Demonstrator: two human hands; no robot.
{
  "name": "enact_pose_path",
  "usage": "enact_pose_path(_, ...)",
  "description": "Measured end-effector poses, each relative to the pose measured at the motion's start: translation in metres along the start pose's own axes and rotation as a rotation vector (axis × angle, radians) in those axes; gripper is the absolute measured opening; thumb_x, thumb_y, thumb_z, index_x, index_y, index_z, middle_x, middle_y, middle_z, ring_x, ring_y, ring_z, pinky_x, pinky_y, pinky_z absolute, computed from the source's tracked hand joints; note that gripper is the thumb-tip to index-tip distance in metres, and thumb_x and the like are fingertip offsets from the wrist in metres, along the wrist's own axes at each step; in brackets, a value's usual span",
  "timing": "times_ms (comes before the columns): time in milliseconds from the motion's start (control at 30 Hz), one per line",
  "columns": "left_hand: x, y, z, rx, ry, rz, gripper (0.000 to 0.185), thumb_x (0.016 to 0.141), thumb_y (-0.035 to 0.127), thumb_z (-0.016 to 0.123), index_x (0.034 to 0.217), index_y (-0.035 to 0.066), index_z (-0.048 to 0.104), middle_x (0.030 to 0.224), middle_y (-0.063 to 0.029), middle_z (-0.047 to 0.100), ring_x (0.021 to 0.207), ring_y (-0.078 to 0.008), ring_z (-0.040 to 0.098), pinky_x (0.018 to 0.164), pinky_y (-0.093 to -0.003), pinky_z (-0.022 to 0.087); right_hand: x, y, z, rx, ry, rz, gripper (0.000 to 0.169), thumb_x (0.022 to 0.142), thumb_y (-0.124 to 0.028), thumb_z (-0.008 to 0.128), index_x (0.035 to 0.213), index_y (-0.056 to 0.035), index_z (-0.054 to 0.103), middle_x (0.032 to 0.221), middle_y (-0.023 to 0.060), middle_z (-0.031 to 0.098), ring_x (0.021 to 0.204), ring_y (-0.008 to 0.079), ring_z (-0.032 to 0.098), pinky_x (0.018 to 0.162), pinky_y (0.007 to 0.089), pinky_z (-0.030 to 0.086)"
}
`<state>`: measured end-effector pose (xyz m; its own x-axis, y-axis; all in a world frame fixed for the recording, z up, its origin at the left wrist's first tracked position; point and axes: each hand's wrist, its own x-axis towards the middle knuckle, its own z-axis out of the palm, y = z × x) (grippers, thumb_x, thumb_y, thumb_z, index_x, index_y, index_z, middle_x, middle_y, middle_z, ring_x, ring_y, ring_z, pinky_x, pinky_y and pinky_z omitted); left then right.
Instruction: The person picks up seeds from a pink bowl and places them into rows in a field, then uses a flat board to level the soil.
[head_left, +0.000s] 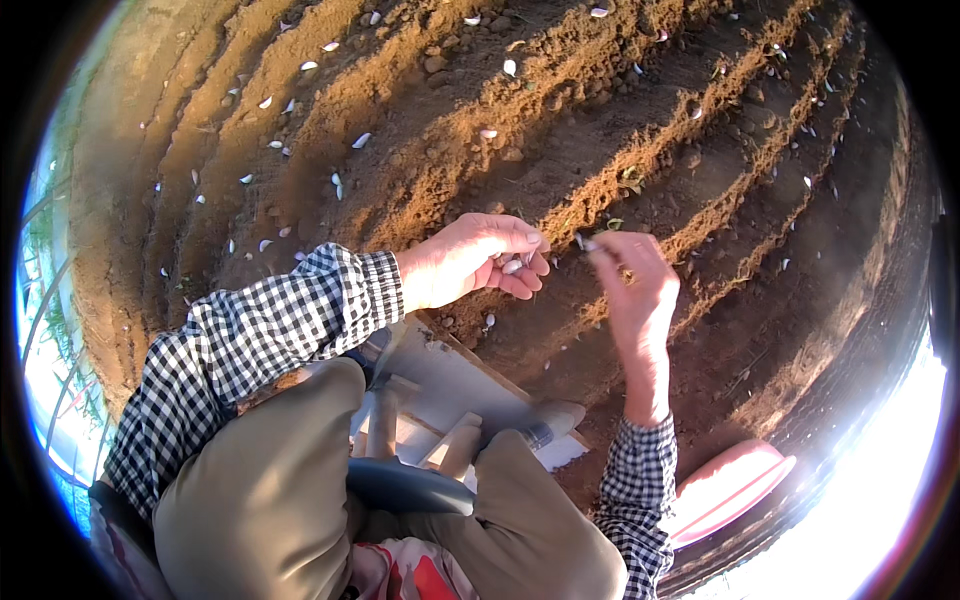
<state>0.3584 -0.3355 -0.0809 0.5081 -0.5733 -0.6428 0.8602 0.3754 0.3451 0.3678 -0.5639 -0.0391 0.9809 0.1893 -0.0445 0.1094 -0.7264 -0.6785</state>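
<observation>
Several pale garlic cloves (512, 267) rest in my left hand (480, 259), palm up with curled fingers, above the furrowed brown soil (420, 165). To its right, my right hand (637, 281) points its pinched fingertips at the left hand; a small whitish clove (583, 241) shows at the fingertips, somewhat blurred. More cloves lie scattered along the rows, such as one white clove (510, 67) at the top and another clove (361, 140) to the left. Both sleeves are black-and-white checked.
Below my hands is a flat grey board (442, 367) with a wooden edge. A stool with a dark round seat (409, 484) and wooden legs stands between my knees. A pink basin-like object (724, 487) lies at the lower right. Soil ridges run diagonally.
</observation>
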Motion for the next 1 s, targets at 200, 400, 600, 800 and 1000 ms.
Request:
enact_pose_path(200,0.007,-0.014,0.027,-0.035,-0.119,-0.083,0.018,0.098,0.019,0.064,0.103,0.001,0.063,0.092,-0.0104,0.068,0.084,-0.0196,0.069,0.076,-0.0337,0.059,-0.020,-0.037,-0.010,0.632,-0.243,0.482,0.017,0.089,-0.003,0.070,0.105,0.0000,0.068,0.095,0.0046,0.070,0.082,0.0108,0.067,0.072,0.0245,0.054)
enact_pose_path(400,0.003,-0.020,0.025,-0.009,-0.082,-0.117,0.017,0.099,0.018,0.061,0.100,0.002,0.065,0.096,-0.0097,0.068,0.085,-0.0199,0.068,0.077,-0.0344,0.059,0.016,0.006,-0.033,0.629,-0.056,0.572,0.019,0.096,-0.006,0.062,0.113,-0.0006,0.069,0.092,0.0027,0.070,0.081,0.0076,0.065,0.070,0.0210,0.052)
enact_pose_path(600,-0.001,-0.012,0.009,0.037,0.014,-0.095,0.018,0.100,0.019,0.059,0.100,0.002,0.065,0.095,-0.0090,0.068,0.085,-0.0190,0.068,0.076,-0.0333,0.058,0.051,0.065,-0.019,-0.398,0.056,-0.062,0.017,0.091,-0.009,0.066,0.107,-0.0049,0.070,0.088,0.0065,0.064,0.076,0.0187,0.061,0.070,0.0299,0.052)
enact_pose_path(800,-0.002,-0.003,0.008,0.011,0.016,-0.029,0.028,0.103,0.025,0.052,0.103,0.000,0.066,0.098,-0.0112,0.068,0.088,-0.0207,0.068,0.078,-0.0336,0.058,0.069,0.085,0.011,-0.937,-0.091,-0.166,0.007,0.083,-0.007,0.067,0.089,-0.0059,0.065,0.090,0.0093,0.065,0.092,0.0260,0.061,0.080,0.0401,0.049)
enact_pose_path(1000,0.001,0.009,0.018,-0.174,0.004,-0.019,0.034,0.104,0.026,0.048,0.113,-0.004,0.063,0.103,-0.0143,0.069,0.092,-0.0260,0.069,0.088,-0.0403,0.059,0.060,0.057,0.003,-0.433,0.047,-0.230,0.005,0.084,-0.010,0.070,0.088,-0.0076,0.071,0.084,0.0049,0.065,0.085,0.0220,0.060,0.078,0.0361,0.050)
